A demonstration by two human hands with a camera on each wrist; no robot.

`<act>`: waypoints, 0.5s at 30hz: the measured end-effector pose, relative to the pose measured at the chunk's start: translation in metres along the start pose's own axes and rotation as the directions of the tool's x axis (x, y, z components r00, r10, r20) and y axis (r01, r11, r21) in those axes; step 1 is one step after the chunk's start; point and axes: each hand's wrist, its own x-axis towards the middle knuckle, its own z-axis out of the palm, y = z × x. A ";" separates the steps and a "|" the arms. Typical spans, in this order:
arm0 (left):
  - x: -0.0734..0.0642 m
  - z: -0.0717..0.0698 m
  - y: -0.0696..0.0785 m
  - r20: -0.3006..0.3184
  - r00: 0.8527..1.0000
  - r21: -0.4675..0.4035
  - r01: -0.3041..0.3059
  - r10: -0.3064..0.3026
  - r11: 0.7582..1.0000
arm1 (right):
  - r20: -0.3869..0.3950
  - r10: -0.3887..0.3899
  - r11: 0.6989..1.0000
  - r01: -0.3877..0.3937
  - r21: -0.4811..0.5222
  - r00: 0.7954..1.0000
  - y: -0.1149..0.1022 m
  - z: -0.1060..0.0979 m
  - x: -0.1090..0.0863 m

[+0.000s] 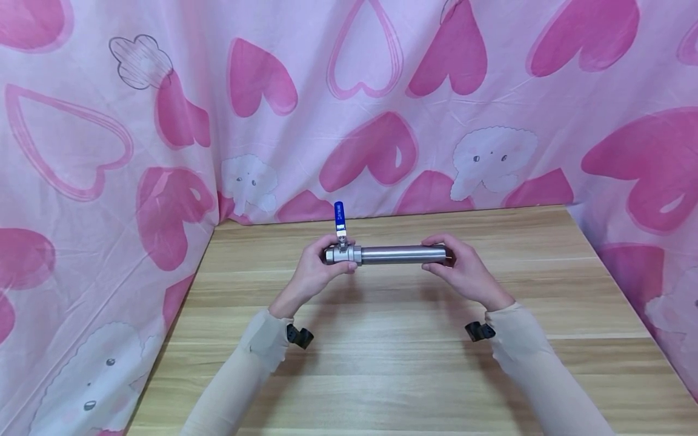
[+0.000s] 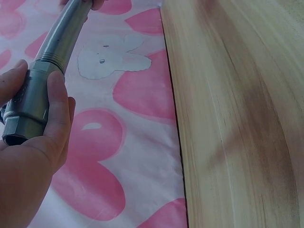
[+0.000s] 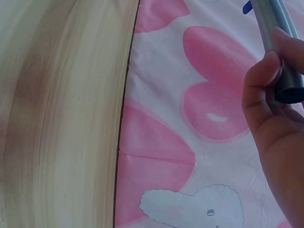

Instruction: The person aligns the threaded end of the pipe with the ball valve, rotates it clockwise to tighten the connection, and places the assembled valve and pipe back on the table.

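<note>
A ball valve [image 1: 343,253] with a blue lever handle [image 1: 340,219] is joined to one end of a straight steel pipe [image 1: 400,254]. Both hands hold the assembly level above the table. My left hand [image 1: 322,266] grips the valve body, thumb in front and fingers behind. In the left wrist view, threads [image 2: 51,58] show where the pipe enters the valve [image 2: 31,102]. The pipe's far end is pinched between thumb and fingers of my right hand [image 1: 463,269]. In the right wrist view, the pipe's open end [image 3: 289,92] sticks out past that hand, and the blue lever tip [image 3: 247,7] shows beyond.
A wood-grain table [image 1: 392,363] lies under both arms. Pink curtain fabric [image 1: 305,139] with hearts and cartoon animals hangs behind it and along both sides. Small black cameras [image 1: 300,336] are worn on the wrists over pale sleeves.
</note>
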 end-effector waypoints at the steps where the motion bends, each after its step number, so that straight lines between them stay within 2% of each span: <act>1: 0.000 0.000 0.000 0.000 1.000 -0.001 -0.001 0.001 1.000 | 0.001 0.001 1.000 -0.001 0.001 1.000 0.000 0.000 0.000; 15: 0.000 -0.002 -0.001 0.005 1.000 -0.017 -0.001 0.001 1.000 | -0.007 -0.005 1.000 0.005 0.012 1.000 -0.001 -0.001 0.001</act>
